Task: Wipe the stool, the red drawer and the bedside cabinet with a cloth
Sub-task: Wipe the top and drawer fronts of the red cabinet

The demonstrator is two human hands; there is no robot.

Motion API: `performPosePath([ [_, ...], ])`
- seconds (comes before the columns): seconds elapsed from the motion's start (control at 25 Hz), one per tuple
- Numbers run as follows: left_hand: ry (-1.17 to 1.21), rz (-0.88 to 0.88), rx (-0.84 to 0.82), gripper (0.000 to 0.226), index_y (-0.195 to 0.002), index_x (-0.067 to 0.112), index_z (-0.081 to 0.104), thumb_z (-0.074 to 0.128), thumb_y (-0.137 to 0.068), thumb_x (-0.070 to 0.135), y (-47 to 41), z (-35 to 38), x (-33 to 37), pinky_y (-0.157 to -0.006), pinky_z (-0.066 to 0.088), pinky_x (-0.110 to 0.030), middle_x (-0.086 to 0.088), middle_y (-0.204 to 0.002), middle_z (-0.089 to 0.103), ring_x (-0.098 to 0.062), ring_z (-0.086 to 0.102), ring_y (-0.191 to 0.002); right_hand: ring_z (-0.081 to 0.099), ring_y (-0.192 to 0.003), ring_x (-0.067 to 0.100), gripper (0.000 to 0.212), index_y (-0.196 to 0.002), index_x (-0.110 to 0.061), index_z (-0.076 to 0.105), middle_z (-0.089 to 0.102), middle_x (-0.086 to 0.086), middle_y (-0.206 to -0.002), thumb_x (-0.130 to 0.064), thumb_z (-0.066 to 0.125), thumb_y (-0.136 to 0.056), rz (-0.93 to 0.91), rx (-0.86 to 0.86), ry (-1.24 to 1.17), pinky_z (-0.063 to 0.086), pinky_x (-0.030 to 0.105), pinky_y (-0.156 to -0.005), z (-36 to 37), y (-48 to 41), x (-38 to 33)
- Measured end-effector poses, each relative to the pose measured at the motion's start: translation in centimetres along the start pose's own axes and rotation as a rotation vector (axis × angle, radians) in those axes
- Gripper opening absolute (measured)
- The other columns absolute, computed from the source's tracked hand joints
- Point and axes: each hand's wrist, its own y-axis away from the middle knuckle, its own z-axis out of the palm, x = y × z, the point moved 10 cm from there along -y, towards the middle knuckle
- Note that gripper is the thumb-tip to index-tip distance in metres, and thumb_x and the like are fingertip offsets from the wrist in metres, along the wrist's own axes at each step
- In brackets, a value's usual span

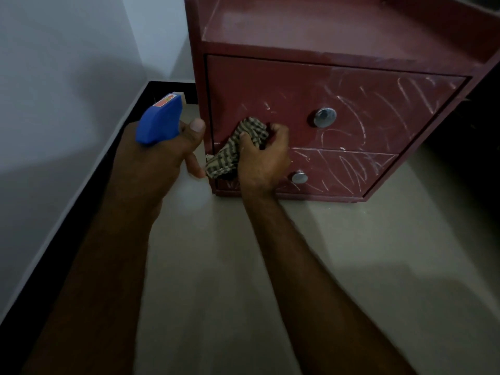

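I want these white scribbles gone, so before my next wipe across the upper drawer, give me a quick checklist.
1. Grip: right hand holds checked cloth: ok.
2. Cloth touches upper drawer front: ok.
3. Other side: left hand holds blue spray bottle apart from the cloth: ok.
4. Are the scribbles right of the upper knob wiped off: not ok.
5. Drawer front wetted with spray: cannot tell.

White wall left, black skirting along base, pale grey floor; dim light.
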Motion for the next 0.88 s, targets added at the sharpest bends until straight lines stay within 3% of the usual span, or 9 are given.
performPosePath([
  [0.2,-0.014,0.006,0.007,0.018,-0.081,0.044,0.06,0.064,-0.097,0.037,-0.1,-0.4,-0.3,-0.087,0.046,-0.027,-0.011,-0.069,0.067,-0.019,0.072,-0.08,0.069,-0.077,-0.001,0.039,-0.118,-0.021,0.059,0.069,-0.013,-0.089,-0.019,0.081,-0.086,-0.102,-0.052,-0.086,0.065,0.033,-0.071,0.9,-0.3,-4.2],
  [0.28,-0.003,0.001,-0.002,0.014,-0.085,0.039,0.057,0.064,-0.096,0.035,0.0,-0.4,-0.3,-0.082,0.047,-0.02,-0.013,-0.071,0.065,-0.021,0.072,-0.074,0.07,-0.075,-0.001,0.041,-0.119,-0.02,0.058,0.07,-0.012,-0.088,-0.019,0.082,-0.085,-0.103,-0.055,-0.105,0.064,0.028,-0.067,0.9,-0.4,-4.4],
  [0.48,0.004,0.007,-0.001,0.019,-0.082,0.047,0.063,0.065,-0.097,0.035,0.0,-0.7,-0.2,-0.082,0.044,-0.018,-0.012,-0.067,0.064,-0.025,0.073,-0.075,0.068,-0.074,0.004,0.057,-0.123,-0.021,0.057,0.069,-0.006,-0.092,-0.026,0.091,-0.077,0.232,0.019,-0.201,0.053,0.014,-0.055,-0.9,-0.1,1.6],
  [0.56,0.005,-0.002,-0.01,0.021,-0.081,0.048,0.063,0.065,-0.097,0.034,0.0,-0.6,-0.2,-0.079,0.045,-0.015,-0.009,-0.065,0.064,-0.025,0.073,-0.077,0.069,-0.077,0.009,0.057,-0.12,-0.019,0.057,0.069,-0.002,-0.093,-0.023,0.092,-0.076,0.295,0.056,-0.268,0.055,0.017,-0.057,-1.5,-0.3,2.2],
  [0.72,0.011,0.001,-0.011,0.032,-0.068,0.058,0.063,0.067,-0.093,0.038,0.0,-0.5,-0.2,-0.08,0.046,-0.02,-0.004,-0.06,0.064,-0.017,0.073,-0.075,0.07,-0.078,0.011,0.057,-0.124,-0.022,0.054,0.07,0.002,-0.094,-0.023,0.089,-0.078,0.232,0.061,-0.3,0.054,0.019,-0.06,-1.5,-1.6,-0.5],
  [0.88,-0.005,0.018,-0.022,0.042,-0.065,0.066,0.061,0.066,-0.095,0.037,0.0,0.0,0.2,-0.082,0.048,-0.026,-0.002,-0.06,0.064,-0.028,0.073,-0.079,0.071,-0.076,0.014,0.064,-0.13,-0.022,0.053,0.07,0.004,-0.09,-0.025,0.089,-0.077,0.203,0.06,-0.272,0.056,0.022,-0.06,-1.7,-1.8,-0.5],
])
